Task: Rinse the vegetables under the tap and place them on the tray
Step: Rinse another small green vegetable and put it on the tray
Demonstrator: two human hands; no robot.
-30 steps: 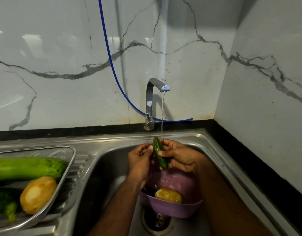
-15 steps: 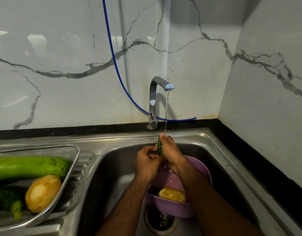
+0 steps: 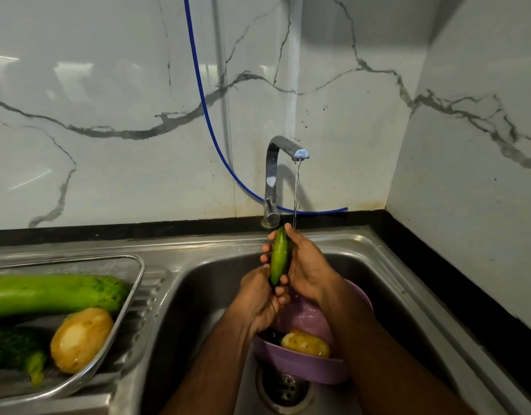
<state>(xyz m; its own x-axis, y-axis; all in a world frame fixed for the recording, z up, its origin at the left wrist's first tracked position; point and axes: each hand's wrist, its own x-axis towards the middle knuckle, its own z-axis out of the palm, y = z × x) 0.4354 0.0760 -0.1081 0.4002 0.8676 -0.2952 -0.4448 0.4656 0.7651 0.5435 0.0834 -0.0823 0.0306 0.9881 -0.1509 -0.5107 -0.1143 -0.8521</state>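
We are rinsing right now: a small green cucumber [image 3: 280, 255] is standing nearly upright between our two hands, just under the tap [image 3: 283, 163], and the thin stream of water [image 3: 296, 193] is coming down at its top end, beside our right fingertips. Our right hand [image 3: 307, 266] is wrapping round it from the right side, fingers curled behind and showing on its left edge. Our left hand [image 3: 258, 298] is gripping its lower tip from below.

We are judging this the wash stage for this piece, not yet the placing. Next we are needing to carry it left, over the sink [image 3: 378, 253] rim, to the mesh tray [image 3: 132, 295], where a long green gourd [image 3: 54, 293], a potato [image 3: 81, 339] and a dark cucumber [image 3: 15, 348] are already lying. Another potato [image 3: 304, 342] is waiting in the purple bowl [image 3: 303, 369] beneath our wrists.
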